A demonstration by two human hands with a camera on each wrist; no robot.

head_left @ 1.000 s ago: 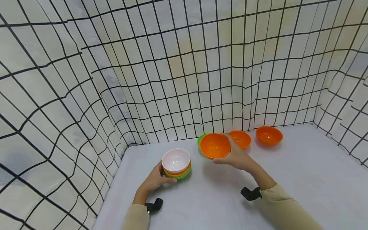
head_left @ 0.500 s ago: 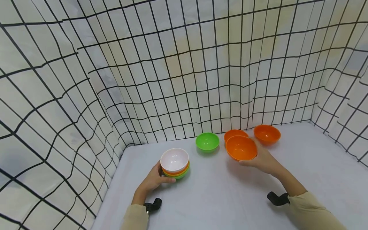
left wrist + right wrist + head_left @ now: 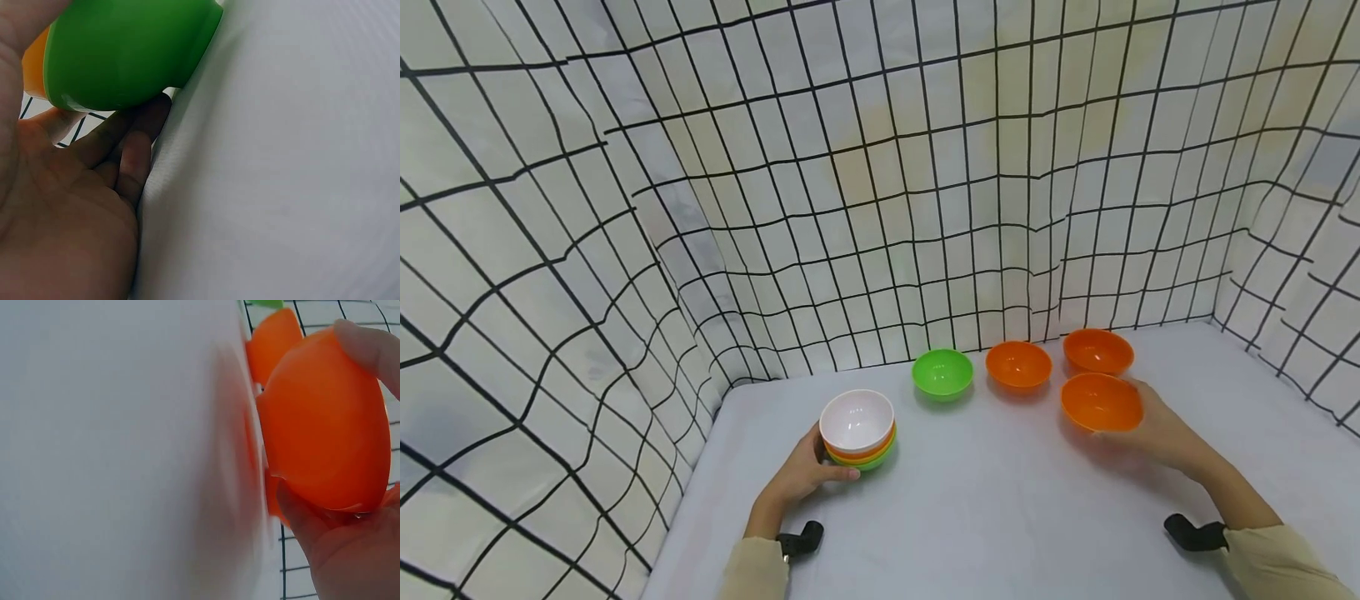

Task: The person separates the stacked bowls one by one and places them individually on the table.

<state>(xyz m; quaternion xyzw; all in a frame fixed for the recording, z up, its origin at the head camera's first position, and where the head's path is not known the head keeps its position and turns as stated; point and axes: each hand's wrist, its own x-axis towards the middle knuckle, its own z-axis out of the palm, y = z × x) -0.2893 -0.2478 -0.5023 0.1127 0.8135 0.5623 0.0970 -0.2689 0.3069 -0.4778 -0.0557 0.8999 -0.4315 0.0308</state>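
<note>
My left hand curls round a stack of nested bowls near the left side of the table. A white bowl tops that stack, with orange and yellow rims under it and a green bowl at the bottom. On the right, my right hand grips an orange bowl by its side, thumb at the near edge and fingers behind. In the right wrist view this orange bowl tips, its underside toward the camera, close over the cloth.
Along the back stand a single green bowl, an orange bowl and another orange bowl just behind the held one. A white cloth covers the table. White sheeting with black grid lines rises behind and at both sides.
My right hand has carried the orange bowl rightward, from in front of the green bowl past the middle orange one to before the rightmost. My left hand has stayed at the stack.
</note>
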